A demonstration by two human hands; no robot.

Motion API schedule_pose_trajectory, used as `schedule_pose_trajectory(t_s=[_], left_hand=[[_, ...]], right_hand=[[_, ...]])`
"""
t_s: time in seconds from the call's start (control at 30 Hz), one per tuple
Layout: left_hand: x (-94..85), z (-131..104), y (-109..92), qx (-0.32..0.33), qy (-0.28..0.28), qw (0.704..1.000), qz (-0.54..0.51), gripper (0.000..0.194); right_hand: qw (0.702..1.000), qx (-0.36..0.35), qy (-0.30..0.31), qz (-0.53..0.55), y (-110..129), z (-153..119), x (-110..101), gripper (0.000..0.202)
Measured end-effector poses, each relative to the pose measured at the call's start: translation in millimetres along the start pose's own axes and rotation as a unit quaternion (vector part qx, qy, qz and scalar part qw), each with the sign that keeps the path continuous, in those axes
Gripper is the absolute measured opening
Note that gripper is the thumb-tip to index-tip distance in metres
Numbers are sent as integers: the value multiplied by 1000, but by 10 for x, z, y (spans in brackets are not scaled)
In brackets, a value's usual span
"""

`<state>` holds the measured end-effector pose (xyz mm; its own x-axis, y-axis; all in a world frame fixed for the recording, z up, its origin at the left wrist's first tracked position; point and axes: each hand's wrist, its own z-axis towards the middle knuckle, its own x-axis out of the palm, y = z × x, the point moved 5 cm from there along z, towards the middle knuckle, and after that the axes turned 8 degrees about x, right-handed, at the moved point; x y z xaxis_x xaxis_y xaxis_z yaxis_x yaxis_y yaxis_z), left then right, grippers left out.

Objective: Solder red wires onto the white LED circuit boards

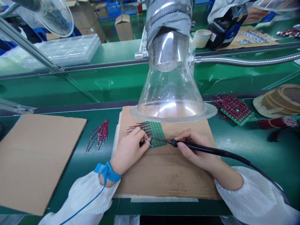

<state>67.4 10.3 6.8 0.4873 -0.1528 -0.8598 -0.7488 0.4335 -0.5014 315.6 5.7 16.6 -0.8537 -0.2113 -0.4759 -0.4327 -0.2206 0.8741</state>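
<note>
- Landmark: green board [157,132], flat on the cardboard mat [164,178], red leads sticking out of its left side
- Left hand [131,148] at the board's near left corner, fingers curled in, thumb and index pinching a thin silvery wire [148,143] that ends over the board
- Blue wrist strap [109,172] on the left wrist, cord running down the sleeve
- Right hand [197,150] just right of the board, fingers closed on a black soldering iron [206,148] in a pen-like grip
- Iron tip is over the board's near part, pointing left; can't tell if it touches a pad
- Loose red wires [101,135] in a pile left of the board, on the green bench [86,162]
- Cardboard sheet [39,156] further left of the board
- Clear fume hood [173,90] above and beyond the board
- Second board [236,111] well right of the first, covered in red leads; wire bundle [273,123] and a brown roll [272,101] right of that
</note>
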Motion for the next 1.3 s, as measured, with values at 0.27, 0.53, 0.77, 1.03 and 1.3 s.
schedule_pose_trajectory(t_s=[0.27, 0.53, 0.77, 1.03, 1.3], left_hand=[[1, 1, 3, -7, 7, 1000, 2, 20], [4, -2, 9, -9, 6, 1000, -4, 19], [1, 2, 4, -14, 9, 1000, -6, 19], [14, -6, 4, -19, 1, 1000, -11, 21], [24, 9, 35, -29, 0, 999, -29, 21]], right_hand=[[1000, 7, 8, 11, -2, 10, 14, 8], [998, 31, -22, 43, -95, -19, -6, 23], [1000, 13, -8, 25, -72, -9, 21, 9], [1000, -1, -9, 17, -46, 4, 21, 5], [1000, -3, -13, 23, -77, -28, 17, 5]])
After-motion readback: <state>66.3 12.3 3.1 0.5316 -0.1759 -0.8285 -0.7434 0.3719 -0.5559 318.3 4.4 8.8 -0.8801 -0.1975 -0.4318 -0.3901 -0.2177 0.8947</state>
